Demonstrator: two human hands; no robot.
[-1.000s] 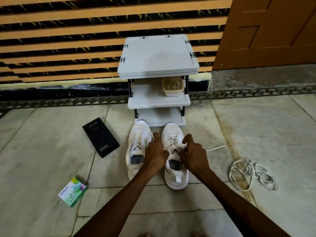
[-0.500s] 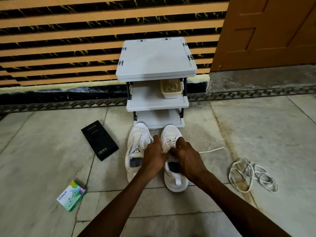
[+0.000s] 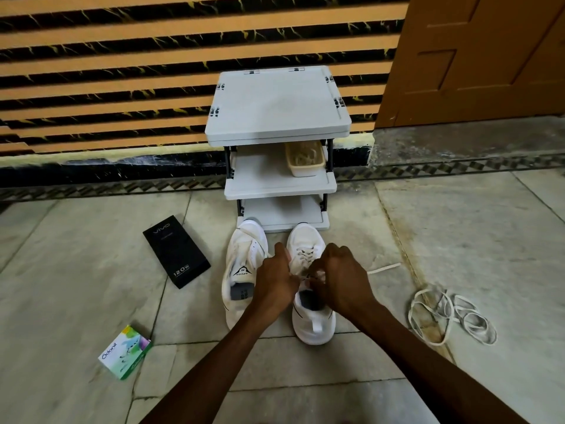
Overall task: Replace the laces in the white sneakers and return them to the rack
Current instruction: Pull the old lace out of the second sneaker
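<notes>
Grey floor tiles hold two white sneakers. Over the right sneaker [image 3: 310, 301], both hands curl tight on its lace [image 3: 306, 258]: left hand [image 3: 276, 280], right hand [image 3: 339, 278]. Left sneaker [image 3: 243, 270] sits beside; rack [image 3: 276, 117] stands behind.

Floor of large pale grey stone slabs [image 3: 458, 240], stained and dusty, with dark joints. Rear wall clad in horizontal orange and black marbled stripes [image 3: 122, 71], ending in a black skirting band [image 3: 107, 169]. A patterned black-and-white border strip [image 3: 107, 188] runs along its foot. Brown panelled wooden door [image 3: 489, 56] at right, above a raised grey stone threshold [image 3: 458, 145]. Lighting dim and even.
</notes>
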